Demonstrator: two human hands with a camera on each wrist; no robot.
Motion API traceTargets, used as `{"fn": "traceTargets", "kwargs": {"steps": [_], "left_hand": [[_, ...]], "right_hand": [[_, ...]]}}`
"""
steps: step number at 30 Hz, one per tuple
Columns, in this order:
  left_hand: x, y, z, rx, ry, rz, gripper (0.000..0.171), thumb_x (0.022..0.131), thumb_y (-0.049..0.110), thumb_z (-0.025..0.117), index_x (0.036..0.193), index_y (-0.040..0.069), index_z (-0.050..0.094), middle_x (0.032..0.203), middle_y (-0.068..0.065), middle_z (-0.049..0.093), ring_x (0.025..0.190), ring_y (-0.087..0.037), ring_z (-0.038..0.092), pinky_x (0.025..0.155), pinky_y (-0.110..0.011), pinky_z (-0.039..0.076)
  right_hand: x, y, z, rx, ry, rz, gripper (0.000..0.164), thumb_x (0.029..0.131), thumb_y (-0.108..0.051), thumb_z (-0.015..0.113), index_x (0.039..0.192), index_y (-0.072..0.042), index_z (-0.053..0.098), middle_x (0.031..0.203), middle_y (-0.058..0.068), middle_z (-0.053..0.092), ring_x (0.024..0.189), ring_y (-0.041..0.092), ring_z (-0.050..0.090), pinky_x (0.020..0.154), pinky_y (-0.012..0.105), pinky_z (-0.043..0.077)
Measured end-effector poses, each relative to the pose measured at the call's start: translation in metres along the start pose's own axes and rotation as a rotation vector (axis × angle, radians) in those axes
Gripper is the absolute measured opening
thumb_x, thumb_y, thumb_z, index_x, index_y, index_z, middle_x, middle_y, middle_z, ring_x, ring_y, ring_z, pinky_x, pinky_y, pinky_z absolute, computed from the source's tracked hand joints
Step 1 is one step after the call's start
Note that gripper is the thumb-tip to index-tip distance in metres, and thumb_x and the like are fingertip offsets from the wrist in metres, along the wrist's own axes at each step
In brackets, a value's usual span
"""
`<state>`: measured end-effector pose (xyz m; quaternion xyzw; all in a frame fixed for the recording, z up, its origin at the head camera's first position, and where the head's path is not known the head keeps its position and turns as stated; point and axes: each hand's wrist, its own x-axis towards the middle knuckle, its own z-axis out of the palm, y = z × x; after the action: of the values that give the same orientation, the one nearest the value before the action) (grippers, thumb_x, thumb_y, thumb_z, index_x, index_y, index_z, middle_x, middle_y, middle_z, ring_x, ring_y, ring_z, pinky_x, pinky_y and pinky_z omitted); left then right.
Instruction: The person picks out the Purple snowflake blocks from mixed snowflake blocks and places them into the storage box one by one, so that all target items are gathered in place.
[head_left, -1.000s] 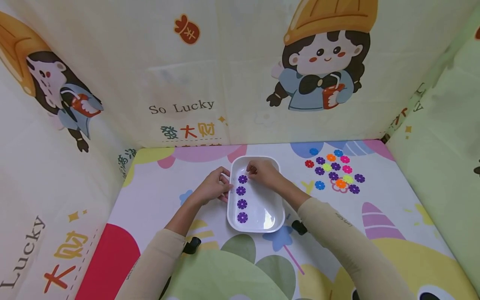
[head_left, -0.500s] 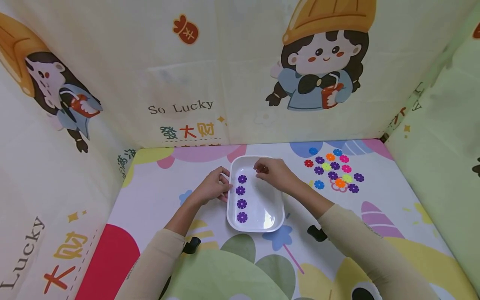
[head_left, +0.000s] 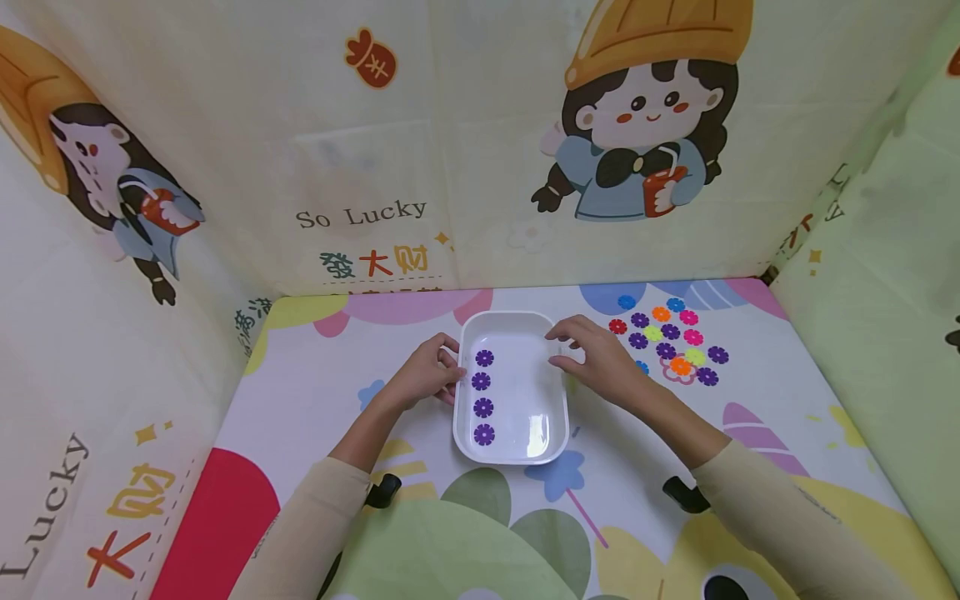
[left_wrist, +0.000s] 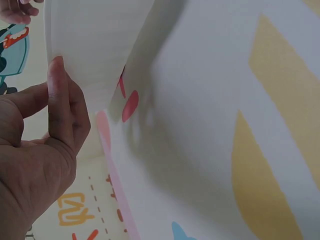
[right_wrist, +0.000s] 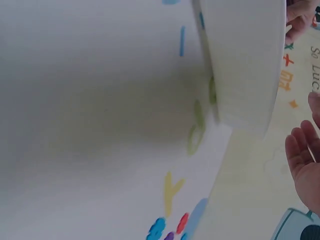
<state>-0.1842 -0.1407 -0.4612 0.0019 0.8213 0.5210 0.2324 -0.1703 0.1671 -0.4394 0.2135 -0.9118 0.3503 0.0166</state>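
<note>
A white rectangular tray (head_left: 517,387) lies on the table, with several purple flower-shaped discs (head_left: 483,407) in a column along its left side. My left hand (head_left: 426,371) holds the tray's left rim; in the left wrist view its fingers (left_wrist: 59,107) lie against the outer wall. Beside the upper right rim is my right hand (head_left: 600,358), thumb and fingertips spread apart with nothing between them. From the right wrist, that hand (right_wrist: 305,160) shows beyond the tray's outer wall (right_wrist: 245,65).
Loose flower-shaped discs in purple, pink, orange, yellow, red and blue, such as a red disc (head_left: 617,327), lie scattered at the back right. A blue disc (head_left: 642,367) is partly covered by my right hand. Printed cloth walls (head_left: 480,150) enclose the table on three sides.
My right hand has moved right, from over the tray's upper part to its right rim, and its fingers have spread. The left hand and the tray have stayed in place.
</note>
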Motion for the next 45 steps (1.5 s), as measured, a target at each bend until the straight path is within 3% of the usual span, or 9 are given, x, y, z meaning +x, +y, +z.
{"fn": "traceTargets", "kwargs": {"steps": [8,19,27,33,40,45], "left_hand": [[0.000,0.000,0.000,0.021,0.008,-0.004,0.039,0.099,0.008,0.067,0.134,0.007,0.049,0.099,-0.014,0.062,0.066,-0.022,0.068,0.059,-0.036,0.066],[0.000,-0.001,0.000,-0.001,-0.002,0.001,0.040,0.098,0.005,0.067,0.133,0.005,0.048,0.097,-0.015,0.061,0.065,-0.022,0.067,0.059,-0.039,0.066],[0.001,-0.001,0.000,0.003,-0.003,0.001,0.040,0.098,0.006,0.068,0.133,0.006,0.048,0.098,-0.015,0.061,0.065,-0.022,0.068,0.059,-0.038,0.066],[0.001,-0.001,0.000,0.001,-0.008,-0.005,0.040,0.099,0.007,0.068,0.133,0.007,0.048,0.098,-0.014,0.061,0.066,-0.022,0.068,0.059,-0.038,0.066],[0.001,-0.001,0.000,0.004,-0.004,-0.005,0.040,0.098,0.006,0.068,0.133,0.006,0.049,0.097,-0.014,0.061,0.065,-0.021,0.067,0.059,-0.038,0.066],[0.000,0.000,0.000,0.005,-0.002,-0.009,0.040,0.098,0.007,0.069,0.133,0.007,0.049,0.098,-0.014,0.061,0.065,-0.021,0.067,0.058,-0.037,0.066]], "right_hand": [[-0.027,0.032,-0.019,-0.017,0.087,-0.006,0.040,0.089,-0.015,0.083,0.125,-0.009,0.067,0.123,0.010,0.068,0.109,0.035,0.069,0.087,0.053,0.065],[-0.066,0.084,-0.051,-0.134,0.156,0.078,0.040,0.086,-0.010,0.084,0.121,-0.002,0.065,0.118,0.016,0.067,0.105,0.036,0.065,0.087,0.060,0.061],[-0.094,0.118,-0.069,-0.194,0.136,0.238,0.041,0.090,-0.012,0.081,0.124,0.001,0.062,0.126,0.025,0.056,0.110,0.045,0.061,0.090,0.065,0.058],[-0.110,0.139,-0.074,-0.227,0.135,0.317,0.043,0.090,-0.012,0.080,0.125,0.003,0.061,0.125,0.025,0.054,0.105,0.043,0.062,0.078,0.052,0.064],[-0.117,0.153,-0.077,-0.239,0.081,0.410,0.052,0.093,-0.019,0.078,0.128,0.012,0.056,0.121,0.032,0.052,0.106,0.050,0.059,0.088,0.065,0.058],[-0.116,0.160,-0.079,-0.257,0.039,0.450,0.048,0.095,-0.020,0.075,0.125,0.013,0.058,0.113,0.032,0.055,0.101,0.047,0.057,0.086,0.062,0.059]]}}
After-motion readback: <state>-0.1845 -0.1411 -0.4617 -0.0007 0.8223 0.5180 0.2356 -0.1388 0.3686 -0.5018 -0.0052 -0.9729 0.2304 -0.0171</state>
